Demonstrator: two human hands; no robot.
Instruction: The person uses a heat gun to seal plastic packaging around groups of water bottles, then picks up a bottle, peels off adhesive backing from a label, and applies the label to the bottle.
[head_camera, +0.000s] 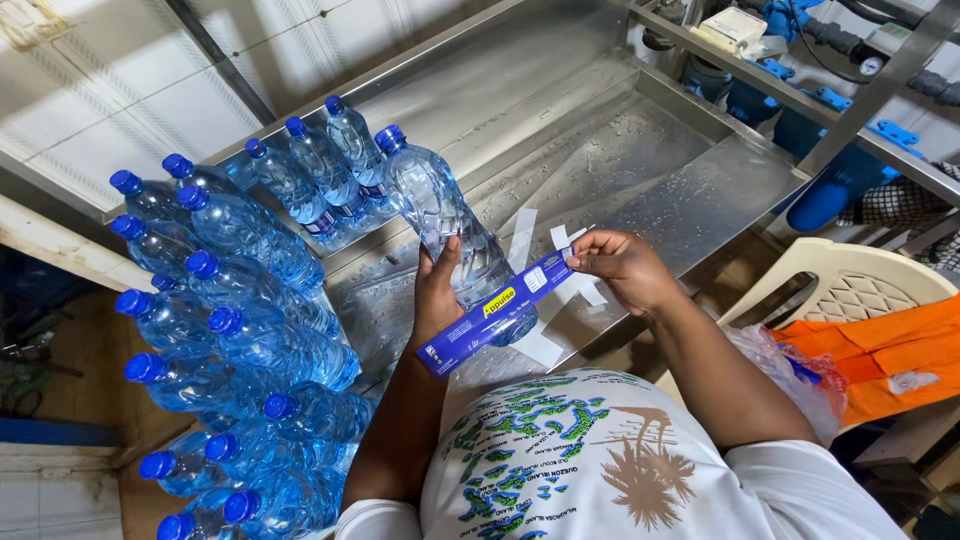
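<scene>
Fingers (585, 247) pinching blue label's (495, 312) end

One clear water bottle (440, 215) with a blue cap is held upright near the centre, and one blue label strip (497, 312) is stretched across it between two hands, the left hand (436, 295) and the right hand (622, 265). Four capped bottles (320, 170) are seen lying in a row at 11 o'clock on the steel surface (620, 170), and about thirteen more (240, 330) are counted in the pile from 9 to 7 o'clock, though the lowest ones are partly cut off. One pale plastic chair (850, 285) is seen at 3 o'clock, with one orange cloth (890, 350) on it.
</scene>
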